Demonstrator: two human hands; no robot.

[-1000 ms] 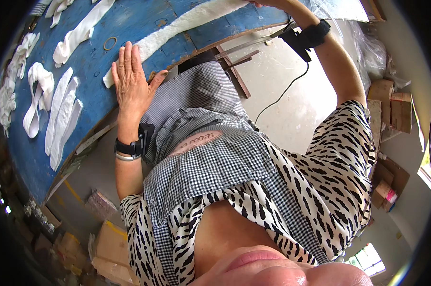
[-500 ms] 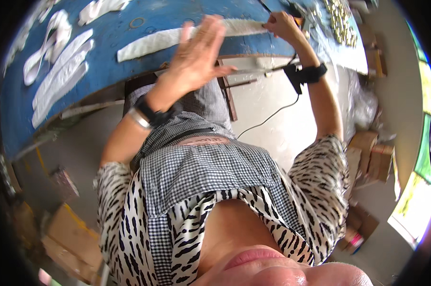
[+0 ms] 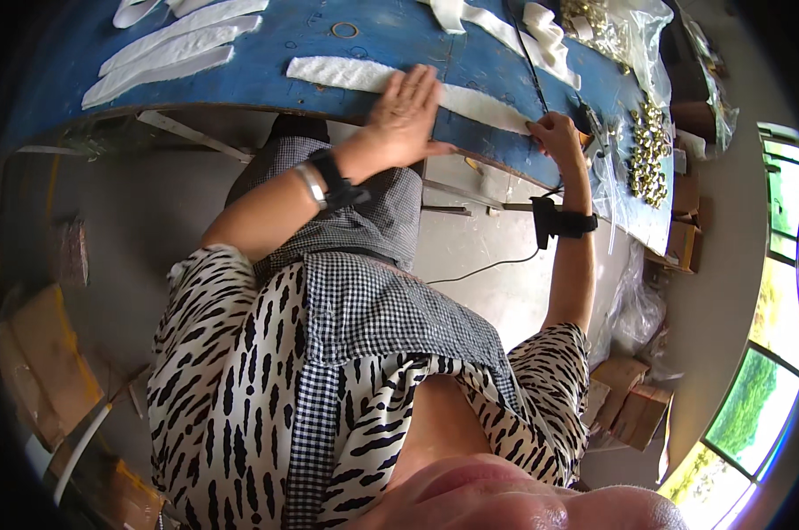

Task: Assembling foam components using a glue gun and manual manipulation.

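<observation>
1. The left hand (image 3: pixel 408 110) lies flat, fingers spread, on a long white strip (image 3: pixel 346 75) near the blue table's (image 3: pixel 267 44) front edge.
2. The right hand (image 3: pixel 554 137) pinches the strip's other end.

Pretty cluttered workshop. There's a big blue worktable (image 3: pixel 382 44) with a scuffed top, sitting over a bare grey concrete floor (image 3: pixel 496 238). Cardboard boxes (image 3: pixel 633 402) are stacked on the floor on the right, more flattened cardboard (image 3: pixel 37 362) on the left. A window (image 3: pixel 761 389) at the right edge lets in bright daylight, greenery showing outside.
</observation>
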